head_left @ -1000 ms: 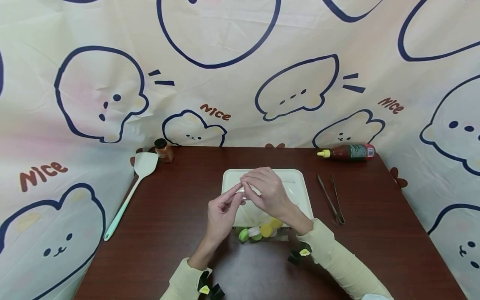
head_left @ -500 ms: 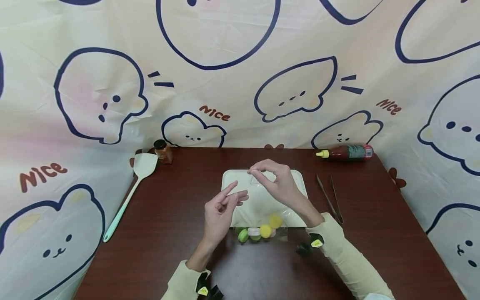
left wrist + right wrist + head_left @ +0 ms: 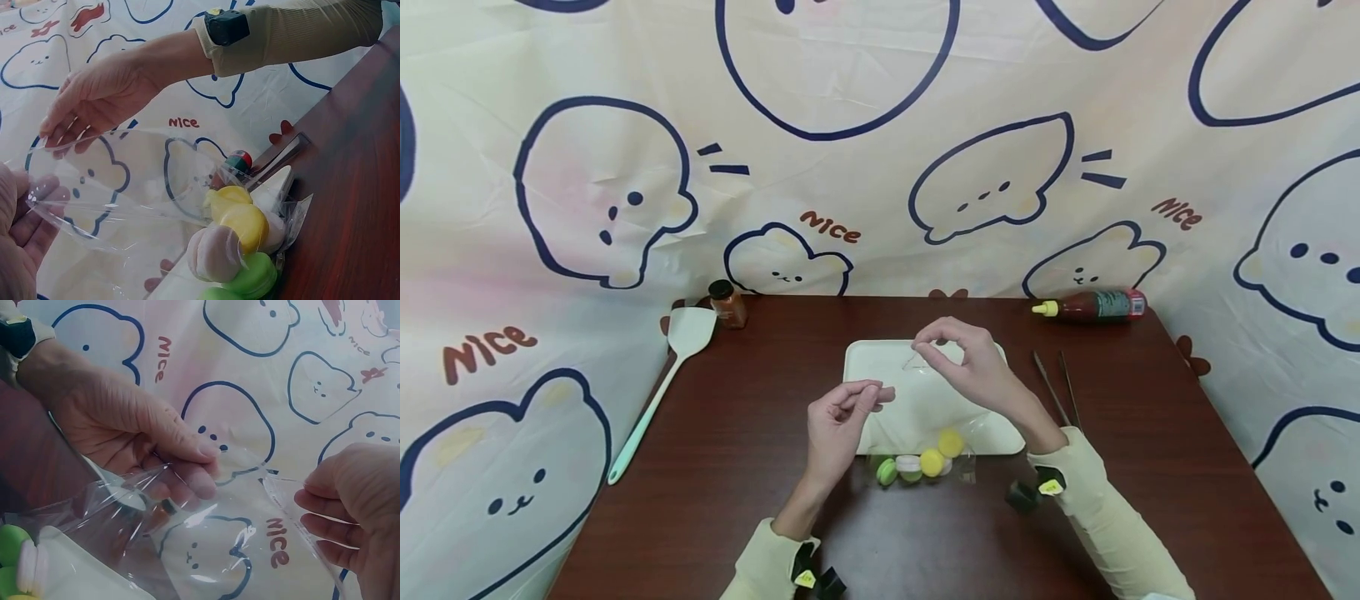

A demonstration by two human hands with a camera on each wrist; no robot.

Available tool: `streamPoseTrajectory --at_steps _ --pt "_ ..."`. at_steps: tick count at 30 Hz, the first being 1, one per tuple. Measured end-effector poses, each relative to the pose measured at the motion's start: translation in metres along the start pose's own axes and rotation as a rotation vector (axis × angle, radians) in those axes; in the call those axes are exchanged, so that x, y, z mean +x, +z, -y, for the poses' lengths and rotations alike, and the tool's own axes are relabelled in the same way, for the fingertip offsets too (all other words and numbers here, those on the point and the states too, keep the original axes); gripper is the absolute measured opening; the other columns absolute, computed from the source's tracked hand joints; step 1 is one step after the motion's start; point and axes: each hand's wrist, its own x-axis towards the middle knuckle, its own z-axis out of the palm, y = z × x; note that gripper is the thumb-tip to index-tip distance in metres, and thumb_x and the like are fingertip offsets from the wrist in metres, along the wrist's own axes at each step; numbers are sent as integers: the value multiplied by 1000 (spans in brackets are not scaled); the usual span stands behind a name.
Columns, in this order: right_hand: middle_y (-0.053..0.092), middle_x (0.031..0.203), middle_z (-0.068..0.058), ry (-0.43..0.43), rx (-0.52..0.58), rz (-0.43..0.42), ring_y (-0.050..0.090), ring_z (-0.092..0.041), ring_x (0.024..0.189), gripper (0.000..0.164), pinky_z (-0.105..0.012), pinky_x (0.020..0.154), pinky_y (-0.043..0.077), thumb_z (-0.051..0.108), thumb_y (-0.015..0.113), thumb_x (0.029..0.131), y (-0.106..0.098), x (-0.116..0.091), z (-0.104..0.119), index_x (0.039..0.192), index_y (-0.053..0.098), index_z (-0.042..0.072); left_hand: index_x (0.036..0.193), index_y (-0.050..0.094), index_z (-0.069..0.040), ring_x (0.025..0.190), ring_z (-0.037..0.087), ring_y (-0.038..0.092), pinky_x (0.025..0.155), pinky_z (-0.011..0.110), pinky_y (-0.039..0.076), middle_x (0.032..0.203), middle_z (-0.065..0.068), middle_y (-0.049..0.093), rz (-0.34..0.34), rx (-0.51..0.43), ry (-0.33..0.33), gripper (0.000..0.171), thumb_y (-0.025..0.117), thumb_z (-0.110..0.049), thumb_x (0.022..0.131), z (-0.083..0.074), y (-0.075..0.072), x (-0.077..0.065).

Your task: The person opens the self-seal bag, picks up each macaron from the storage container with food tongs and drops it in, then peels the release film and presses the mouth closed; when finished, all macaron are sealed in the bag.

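Note:
A clear plastic bag [image 3: 134,209] has several macarons at its bottom: yellow macarons [image 3: 932,462], a green macaron [image 3: 887,472] and a pale pink macaron [image 3: 214,253]. Its mouth is stretched wide between both hands. My left hand [image 3: 841,421] pinches one side of the mouth between thumb and fingers. On the opposite side, my right hand [image 3: 968,364] pinches the rim with its fingertips, a little higher and farther off. The bag's filled end lies at the near edge of a white rectangular plate [image 3: 859,360], and the film overlaps the plate in the head view.
Metal tongs [image 3: 1051,387] lie right of the plate, partly behind my right forearm. A sauce bottle [image 3: 1093,305] lies on its side at the back right. A spice jar [image 3: 730,308] and a white spatula [image 3: 691,332] with a mint handle are at the left table edge.
The hands were together at the bag's mouth; the right hand has moved right and away, opening it. The left hand's spread fingers have closed to a pinch on the film.

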Motion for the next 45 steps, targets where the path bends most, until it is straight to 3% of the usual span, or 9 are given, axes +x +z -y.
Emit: streamPoseTrajectory --at_steps 6,14,18,26,33,41,45 --pt "72 102 2 21 -21 18 65 -15 99 5 -52 91 56 12 71 101 -7 -4 1 105 74 12 109 74 4 87 42 75 80 33 63 98 16 80 22 -9 -9 14 63 -3 104 -1 -1 1" --pt "71 101 2 39 -29 -8 62 -14 94 5 -32 87 54 11 68 102 -18 -10 -4 105 72 14 108 76 0 85 35 77 79 35 63 96 15 80 11 -16 -8 13 64 -4 104 0 -2 4" --pt "71 100 -2 49 -22 -18 61 -14 93 5 -30 86 54 12 68 103 -25 -12 -5 105 72 12 107 77 -2 84 31 77 79 35 63 96 16 80 6 -18 -11 13 64 -4 104 0 -2 4" --pt "70 101 -4 61 18 -50 61 -14 94 5 -22 90 53 7 65 103 -38 -20 -11 106 70 9 108 76 0 84 45 74 79 33 62 96 16 80 -2 -17 -22 14 64 -5 104 3 -3 5" --pt "69 103 -10 82 58 -90 59 -15 90 9 -20 79 52 2 62 104 -52 -29 -18 107 69 6 107 75 2 83 34 77 79 32 62 95 15 80 -13 -9 -35 14 65 -6 104 6 -4 6" --pt "70 105 -9 156 64 -137 62 -17 97 8 -18 87 52 5 62 105 -69 -39 -19 108 69 3 107 76 1 83 45 74 78 31 61 95 16 80 -21 -16 -54 14 65 -7 104 5 -4 6" --pt "69 107 -12 174 57 -163 61 -14 98 9 -17 89 52 4 61 105 -75 -45 -21 109 69 1 107 77 -3 84 46 73 79 36 62 96 17 80 -23 -19 -63 13 66 -9 104 6 -5 6"
